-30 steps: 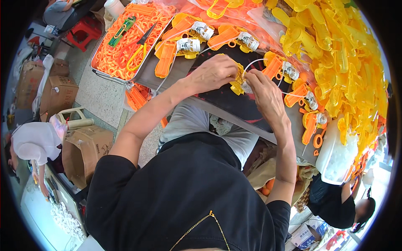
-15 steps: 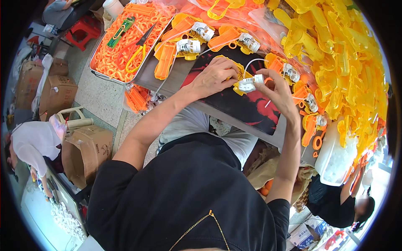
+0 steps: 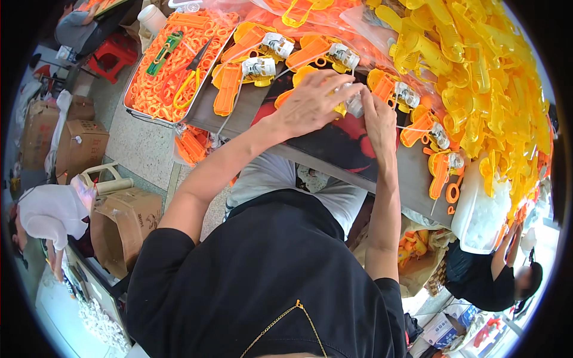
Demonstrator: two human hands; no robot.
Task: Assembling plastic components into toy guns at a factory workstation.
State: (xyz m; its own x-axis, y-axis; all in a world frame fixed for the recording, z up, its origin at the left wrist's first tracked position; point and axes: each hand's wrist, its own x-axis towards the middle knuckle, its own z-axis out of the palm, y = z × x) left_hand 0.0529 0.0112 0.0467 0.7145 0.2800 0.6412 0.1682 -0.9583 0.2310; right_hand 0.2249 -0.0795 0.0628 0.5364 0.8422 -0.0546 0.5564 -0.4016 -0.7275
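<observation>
At the table's middle, my left hand [image 3: 313, 107] is closed over a yellow-and-orange plastic toy shell [image 3: 303, 75], largely covered by its fingers. Its fingertips reach a small clear-and-white cylindrical part [image 3: 354, 105] at the shell's end. My right hand [image 3: 379, 116] pinches at that part from the other side, fingers pointing away from me. Exactly what sits between the fingertips is hidden. Similar half shells lie around, each orange and yellow with a white motor-like unit: one [image 3: 227, 89] to the left, another [image 3: 341, 55] behind, another [image 3: 418, 126] to the right.
A metal tray [image 3: 190, 114] of orange rings holds scissors [image 3: 192, 77] and a green cutter [image 3: 164, 53]. Yellow shells [image 3: 471, 77] are heaped at right, beside a white tub [image 3: 477, 224] of clear pieces. A dark red-patterned mat [image 3: 334, 146] lies beneath my hands. Other people work at both sides.
My right hand has moved left and up, closing in on my left hand. The white part has turned and is now mostly covered by fingers. My view has shifted slightly.
</observation>
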